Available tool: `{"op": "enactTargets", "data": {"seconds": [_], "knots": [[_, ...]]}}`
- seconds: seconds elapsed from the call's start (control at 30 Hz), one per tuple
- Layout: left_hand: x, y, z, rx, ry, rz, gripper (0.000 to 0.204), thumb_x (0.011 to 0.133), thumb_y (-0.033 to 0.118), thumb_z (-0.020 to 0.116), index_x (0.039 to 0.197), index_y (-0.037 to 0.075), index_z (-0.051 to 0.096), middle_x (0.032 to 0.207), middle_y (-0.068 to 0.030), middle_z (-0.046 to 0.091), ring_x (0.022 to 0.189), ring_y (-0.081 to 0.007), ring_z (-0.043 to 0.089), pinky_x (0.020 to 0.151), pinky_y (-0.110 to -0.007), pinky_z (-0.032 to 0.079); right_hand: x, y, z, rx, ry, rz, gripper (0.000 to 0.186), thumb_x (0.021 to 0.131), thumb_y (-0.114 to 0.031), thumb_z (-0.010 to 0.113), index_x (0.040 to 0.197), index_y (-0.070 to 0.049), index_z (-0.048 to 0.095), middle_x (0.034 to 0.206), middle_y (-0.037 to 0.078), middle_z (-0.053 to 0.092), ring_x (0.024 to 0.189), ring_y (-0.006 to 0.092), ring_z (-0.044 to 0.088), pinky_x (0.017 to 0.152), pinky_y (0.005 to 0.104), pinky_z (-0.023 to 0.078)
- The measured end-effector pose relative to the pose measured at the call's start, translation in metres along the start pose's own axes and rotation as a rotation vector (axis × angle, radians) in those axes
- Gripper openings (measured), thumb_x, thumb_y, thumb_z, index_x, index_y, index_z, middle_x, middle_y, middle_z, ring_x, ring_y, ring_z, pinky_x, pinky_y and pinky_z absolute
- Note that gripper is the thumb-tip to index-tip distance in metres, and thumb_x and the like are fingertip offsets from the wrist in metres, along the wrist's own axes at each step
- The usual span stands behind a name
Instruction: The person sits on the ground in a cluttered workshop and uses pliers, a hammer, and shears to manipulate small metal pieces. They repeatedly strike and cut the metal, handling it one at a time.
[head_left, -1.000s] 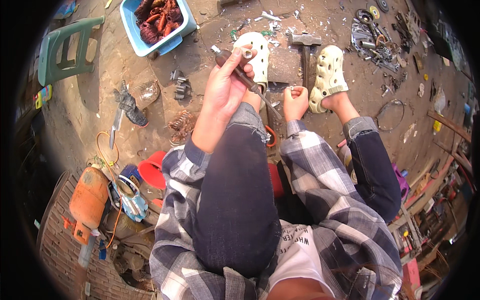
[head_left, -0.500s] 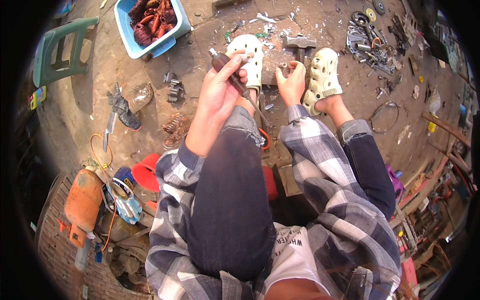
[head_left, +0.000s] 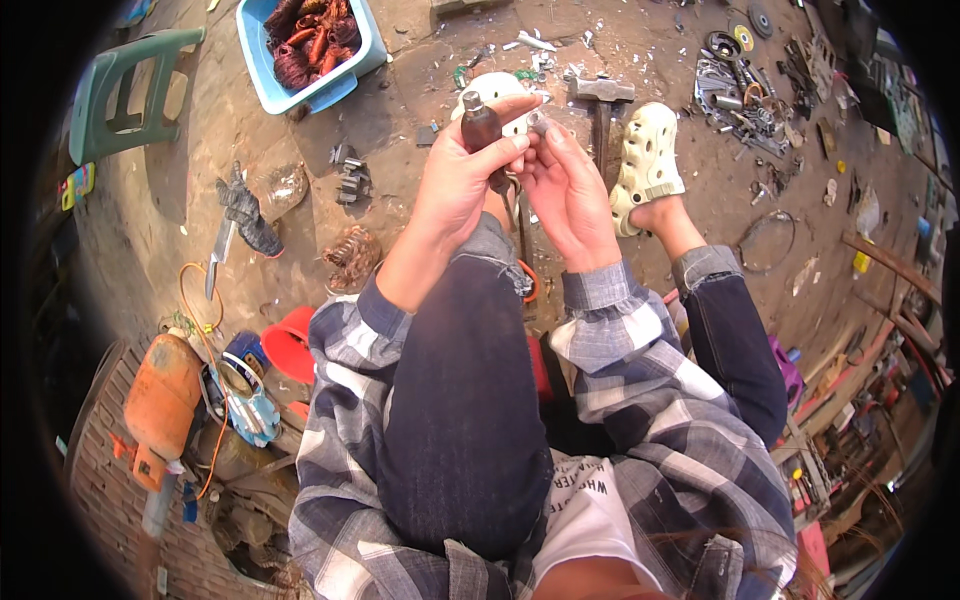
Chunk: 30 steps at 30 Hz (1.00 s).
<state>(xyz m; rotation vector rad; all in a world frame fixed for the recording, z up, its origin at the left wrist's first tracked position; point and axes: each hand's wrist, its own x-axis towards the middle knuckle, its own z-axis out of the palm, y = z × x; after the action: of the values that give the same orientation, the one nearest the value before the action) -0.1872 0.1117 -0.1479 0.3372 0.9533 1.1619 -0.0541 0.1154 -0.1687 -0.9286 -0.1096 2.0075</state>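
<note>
My left hand (head_left: 460,185) is closed on a screwdriver (head_left: 480,125) with a dark handle, held upright above my left knee; most of its shaft is behind my hands. Close beside it, my right hand (head_left: 565,195) pinches a small silver metal fitting (head_left: 537,122), its fingertips meeting or nearly meeting my left fingers. Behind both hands are my cream clog (head_left: 480,85) and a sledgehammer (head_left: 600,90) lying on the ground, its long handle partly covered. My other cream clog (head_left: 648,150) is right of the hands.
A blue tub (head_left: 360,65) of reddish coils and a green stool (head_left: 120,100) stand at upper left. A glove with a knife (head_left: 240,215), red bucket (head_left: 290,345) and orange gas cylinder (head_left: 165,390) lie left. Scattered tools (head_left: 745,105) are at upper right.
My right hand has moved up and left to meet my left hand, bringing the small fitting along. The screwdriver in my left hand has tilted more upright.
</note>
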Motion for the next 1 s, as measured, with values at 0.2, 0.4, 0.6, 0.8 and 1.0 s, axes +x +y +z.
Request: {"op": "enactTargets", "data": {"seconds": [0.2, 0.4, 0.6, 0.8, 1.0], "knots": [[0.002, -0.006, -0.009, -0.14, 0.066, 0.055, 0.04, 0.086, 0.003, 0.058, 0.125, -0.004, 0.051, 0.12, -0.0149, 0.057, 0.071, -0.0075, 0.051, 0.072, -0.022, 0.046, 0.009, -0.002, -0.028, 0.155, 0.049, 0.08, 0.016, 0.092, -0.016, 0.057, 0.101, -0.003, 0.058, 0.091, 0.004, 0.061, 0.083, 0.0141, 0.055, 0.075, 0.0279, 0.045], [0.005, -0.005, -0.012, -0.177, 0.084, 0.043, 0.037, 0.087, 0.005, 0.056, 0.122, -0.005, 0.051, 0.118, -0.0157, 0.057, 0.072, -0.0089, 0.05, 0.072, -0.022, 0.044, 0.055, -0.002, -0.076, -1.599, 0.433, -0.515, 0.017, 0.077, -0.014, 0.07, 0.091, -0.006, 0.063, 0.084, 0.004, 0.064, 0.076, 0.0176, 0.059, 0.068, 0.03, 0.045], [0.003, -0.005, -0.014, -0.182, 0.094, 0.022, 0.035, 0.087, 0.005, 0.056, 0.121, -0.005, 0.052, 0.112, -0.014, 0.059, 0.072, -0.0086, 0.05, 0.071, -0.022, 0.044, 0.071, 0.011, -0.086, -2.109, 0.396, -0.618, 0.027, 0.07, -0.021, 0.075, 0.093, -0.011, 0.064, 0.094, 0.009, 0.056, 0.095, 0.0273, 0.051, 0.082, 0.0397, 0.039], [0.002, -0.007, -0.017, -0.181, 0.12, 0.011, 0.03, 0.087, 0.004, 0.056, 0.116, -0.003, 0.056, 0.104, -0.0117, 0.062, 0.073, -0.0088, 0.05, 0.07, -0.022, 0.043, 0.039, -0.011, -0.107, -1.595, 0.623, -0.734, 0.037, 0.071, -0.023, 0.074, 0.101, -0.007, 0.06, 0.1, 0.013, 0.056, 0.096, 0.0288, 0.052, 0.085, 0.0396, 0.04], [-0.006, 0.008, -0.011, -0.084, 0.256, 0.336, 0.023, 0.088, 0.003, 0.055, 0.111, -0.001, 0.058, 0.096, -0.0083, 0.062, 0.074, -0.0091, 0.051, 0.069, -0.022, 0.043, 0.02, -0.017, -0.176, -1.553, 0.781, -0.75, 0.038, 0.072, -0.023, 0.072, 0.102, -0.004, 0.059, 0.103, 0.015, 0.058, 0.096, 0.0292, 0.055, 0.084, 0.0385, 0.043]]}}
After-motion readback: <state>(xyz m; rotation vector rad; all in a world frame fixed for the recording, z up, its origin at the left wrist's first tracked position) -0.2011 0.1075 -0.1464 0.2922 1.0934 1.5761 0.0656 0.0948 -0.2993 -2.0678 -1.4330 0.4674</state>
